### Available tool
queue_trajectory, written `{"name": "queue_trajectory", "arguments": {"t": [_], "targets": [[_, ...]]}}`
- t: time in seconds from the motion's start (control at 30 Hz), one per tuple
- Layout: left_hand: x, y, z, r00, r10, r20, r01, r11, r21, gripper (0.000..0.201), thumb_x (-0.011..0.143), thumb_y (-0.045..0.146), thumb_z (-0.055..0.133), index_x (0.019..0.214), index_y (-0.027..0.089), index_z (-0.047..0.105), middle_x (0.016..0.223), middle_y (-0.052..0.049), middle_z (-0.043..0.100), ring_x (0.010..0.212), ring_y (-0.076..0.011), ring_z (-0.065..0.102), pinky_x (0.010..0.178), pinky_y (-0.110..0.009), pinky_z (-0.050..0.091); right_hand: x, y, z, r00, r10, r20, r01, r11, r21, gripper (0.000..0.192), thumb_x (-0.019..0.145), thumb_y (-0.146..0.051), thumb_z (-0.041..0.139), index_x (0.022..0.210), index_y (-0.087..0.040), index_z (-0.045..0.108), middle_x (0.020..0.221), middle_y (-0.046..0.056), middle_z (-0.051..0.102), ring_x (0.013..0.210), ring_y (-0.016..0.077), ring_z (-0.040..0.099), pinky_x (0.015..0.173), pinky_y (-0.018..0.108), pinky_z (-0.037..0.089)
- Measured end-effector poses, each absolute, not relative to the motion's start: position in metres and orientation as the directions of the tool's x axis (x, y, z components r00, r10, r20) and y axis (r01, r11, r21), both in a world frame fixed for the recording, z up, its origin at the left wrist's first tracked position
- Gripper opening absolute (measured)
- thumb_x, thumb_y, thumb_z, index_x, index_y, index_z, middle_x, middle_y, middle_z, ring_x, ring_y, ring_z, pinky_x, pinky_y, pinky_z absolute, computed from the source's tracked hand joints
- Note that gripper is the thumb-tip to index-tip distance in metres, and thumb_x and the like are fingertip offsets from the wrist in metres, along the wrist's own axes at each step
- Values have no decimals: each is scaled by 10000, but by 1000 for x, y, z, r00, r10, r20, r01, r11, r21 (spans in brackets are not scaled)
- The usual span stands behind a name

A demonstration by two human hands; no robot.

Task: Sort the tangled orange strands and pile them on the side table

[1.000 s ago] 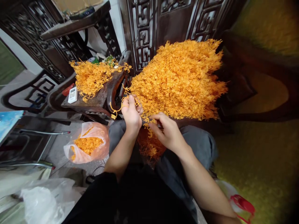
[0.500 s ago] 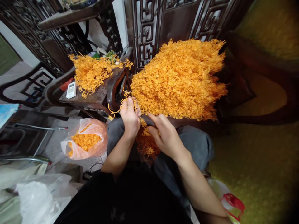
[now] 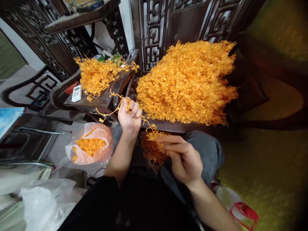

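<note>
My left hand (image 3: 129, 116) is closed round a thin orange branching strand (image 3: 106, 114), which looks like plastic; its knobbed ends stick out to the left of my fist. Below the fist the strand runs down and right to a frilly orange cluster (image 3: 155, 134). My right hand (image 3: 184, 157) pinches that cluster between thumb and fingers. A heap of the same orange strands (image 3: 187, 83) rises just beyond both hands, on a dark wooden seat. Between my knees lies a darker orange-red tangle (image 3: 152, 154), partly covered by the cluster and my right hand.
On a wooden side table (image 3: 113, 91) at the left lie a smaller orange pile (image 3: 95, 77) and a white device (image 3: 76, 93). A pinkish plastic bag (image 3: 106, 150) of orange bits stands on the floor. A red-handled container (image 3: 244, 211) sits low right.
My hands have moved apart: the left slightly left, the right down and to the right. The right hand's fingers have closed on the orange cluster, and the strand now stretches between both hands.
</note>
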State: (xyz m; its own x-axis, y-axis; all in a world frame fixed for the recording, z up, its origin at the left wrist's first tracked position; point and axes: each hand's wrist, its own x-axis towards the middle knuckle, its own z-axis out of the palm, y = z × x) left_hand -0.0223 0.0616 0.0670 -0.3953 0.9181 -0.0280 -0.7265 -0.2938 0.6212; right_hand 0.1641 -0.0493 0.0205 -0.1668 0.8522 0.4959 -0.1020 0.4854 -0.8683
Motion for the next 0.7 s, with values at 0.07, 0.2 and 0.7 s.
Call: {"name": "queue_trajectory", "arguments": {"t": [0.07,0.2,0.7], "targets": [[-22,55,75,-390,921,22,-719,-319,617,302,1072,298,467,818,192,592,616,44,304,413,-53,191,370,-181,177,158,-43,-1,-52,965,257,-174,244,-954,158,1024,-290,546,1111,-343,667,822,26,624,672,184,566,573,336,459],[-22,47,83,-356,933,53,-718,-309,623,325,1078,291,432,819,200,606,620,32,297,419,-70,160,361,-196,170,145,-25,-24,-96,979,-182,-449,-206,-870,395,950,-611,607,1140,-279,705,729,-11,413,561,126,366,447,250,259],[-63,36,93,-501,861,86,-677,-452,581,325,1049,124,323,792,191,511,592,51,261,423,-85,134,367,-177,159,182,29,-39,59,972,-228,-700,-122,-703,420,730,-423,886,754,-192,536,700,-23,484,583,77,414,440,164,294]]}}
